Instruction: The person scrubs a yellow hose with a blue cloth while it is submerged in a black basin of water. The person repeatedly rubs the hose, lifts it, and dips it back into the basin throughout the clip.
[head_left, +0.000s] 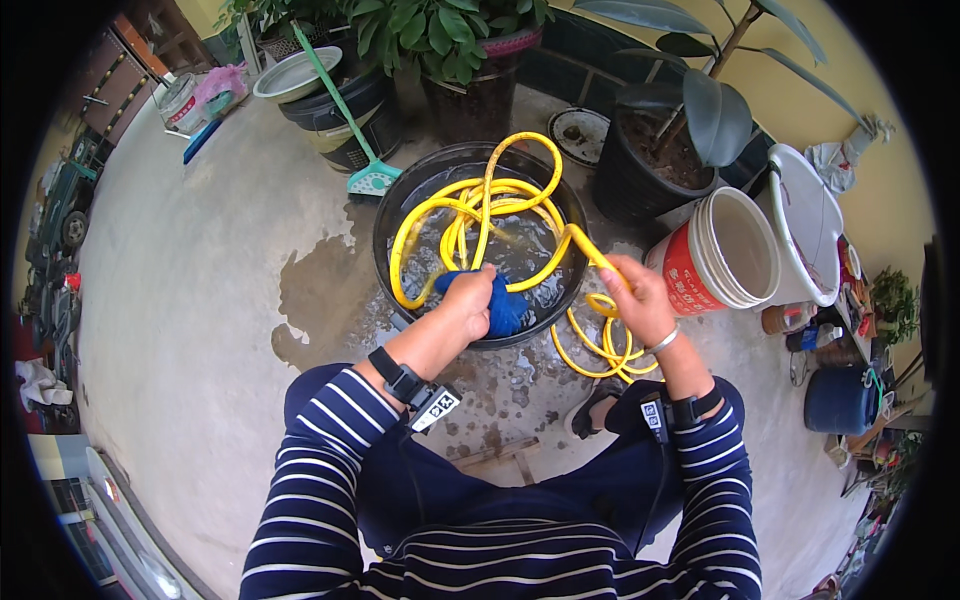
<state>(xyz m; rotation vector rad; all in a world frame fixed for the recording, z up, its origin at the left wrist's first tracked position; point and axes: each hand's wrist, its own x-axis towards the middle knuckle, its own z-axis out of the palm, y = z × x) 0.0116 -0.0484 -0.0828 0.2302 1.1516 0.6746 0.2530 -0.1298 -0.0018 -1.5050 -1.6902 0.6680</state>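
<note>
A yellow hose (485, 202) lies in loops in a round black tub (385, 247) of water in front of me. Over the tub's near side, my left hand (471, 298) grips a wet blue cloth (507, 309), with the hose running right by it. My right hand (637, 294) is closed around a raised stretch of the hose just outside the tub's right rim. Below that hand, more yellow coils lie on the wet concrete floor. Whether the cloth wraps the hose is hidden by my left hand.
A green broom (373, 178) leans against a black bucket beyond the tub. Potted plants line the wall, one in a black pot (637, 165). At right stand stacked white-and-red buckets (705, 255) and a white basin (806, 225). A blue container (840, 401) stands farther right.
</note>
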